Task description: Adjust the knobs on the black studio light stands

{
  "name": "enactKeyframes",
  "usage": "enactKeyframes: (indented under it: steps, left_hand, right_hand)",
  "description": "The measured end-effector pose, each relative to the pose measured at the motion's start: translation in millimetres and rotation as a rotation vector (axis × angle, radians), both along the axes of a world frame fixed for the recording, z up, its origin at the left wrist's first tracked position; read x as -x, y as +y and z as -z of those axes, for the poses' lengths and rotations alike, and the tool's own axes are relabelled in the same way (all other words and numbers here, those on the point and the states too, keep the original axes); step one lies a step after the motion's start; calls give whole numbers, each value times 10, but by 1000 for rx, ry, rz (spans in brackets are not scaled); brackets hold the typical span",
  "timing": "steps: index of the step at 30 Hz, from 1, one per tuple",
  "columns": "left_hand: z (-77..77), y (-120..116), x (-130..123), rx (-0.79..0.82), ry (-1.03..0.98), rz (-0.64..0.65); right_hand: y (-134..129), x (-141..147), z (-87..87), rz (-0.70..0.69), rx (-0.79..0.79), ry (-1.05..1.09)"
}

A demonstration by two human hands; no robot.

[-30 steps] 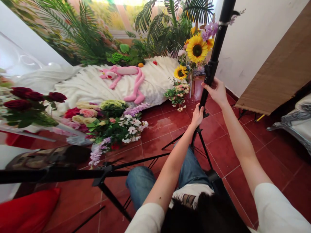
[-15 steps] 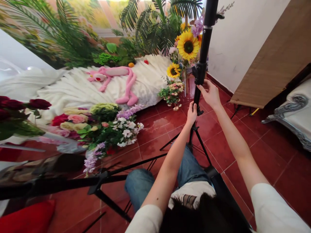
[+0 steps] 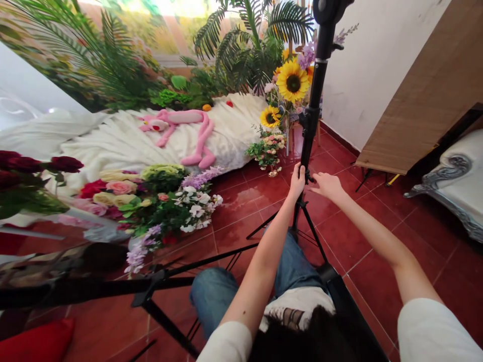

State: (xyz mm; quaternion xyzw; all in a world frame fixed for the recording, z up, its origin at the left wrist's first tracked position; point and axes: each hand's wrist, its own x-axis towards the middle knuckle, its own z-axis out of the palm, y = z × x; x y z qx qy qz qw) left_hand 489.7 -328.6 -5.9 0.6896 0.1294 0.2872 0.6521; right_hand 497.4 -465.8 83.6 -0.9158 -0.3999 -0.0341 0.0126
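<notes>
A black light stand rises in front of me, its tripod legs spread on the floor between and beyond my knees. My left hand is wrapped round its pole near the lower collar. Beside that collar, a small black knob sticks out to the right. My right hand is at the knob, thumb and fingers apart; whether the fingertips touch it I cannot tell. Higher on the pole sits another collar with a knob, with no hand on it.
Another black tripod lies across the left foreground. Artificial flowers stand left, before a white draped cloth bearing a pink plush toy. Sunflowers are behind the stand. A brown panel and a silver-trimmed white sofa are right.
My right hand has moved down the pole from the upper collar to the lower knob, its fingers leaving the pole. My left hand keeps its hold. The view has tilted up slightly.
</notes>
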Motion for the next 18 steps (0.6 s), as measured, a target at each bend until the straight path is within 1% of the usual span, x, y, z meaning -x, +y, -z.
enactKeyframes:
  steps: [1, 3, 5, 7, 10, 12, 13, 15, 17, 18]
  left_hand:
    - [-3, 4, 2, -4, -2, -5]
    - [-1, 18, 0, -8, -9, -3]
    - [11, 36, -7, -11, -10, 10]
    - [25, 50, -16, -12, -7, 22]
    - [33, 55, -21, -18, -13, 20]
    - [30, 53, -20, -32, -9, 10]
    - [29, 53, -19, -40, -6, 7]
    - [32, 57, -19, -51, -4, 5]
    - [42, 67, -23, -47, -7, 10]
    - [49, 73, -26, -40, -8, 18]
  right_hand:
    - [17, -16, 28, 6, -13, 3]
    - [53, -82, 95, 26, -87, 46]
    - [82, -170, 188, 44, -218, 181]
    - [106, -236, 306, 91, -393, 442]
    - [142, -228, 486, 191, -682, 916]
    - [166, -160, 577, 195, -840, 1098]
    - [176, -119, 612, 182, -884, 1136]
    - [182, -47, 659, 190, -879, 1123]
    - [160, 1, 679, 259, -786, 989]
    - [137, 17, 679, 285, -727, 863]
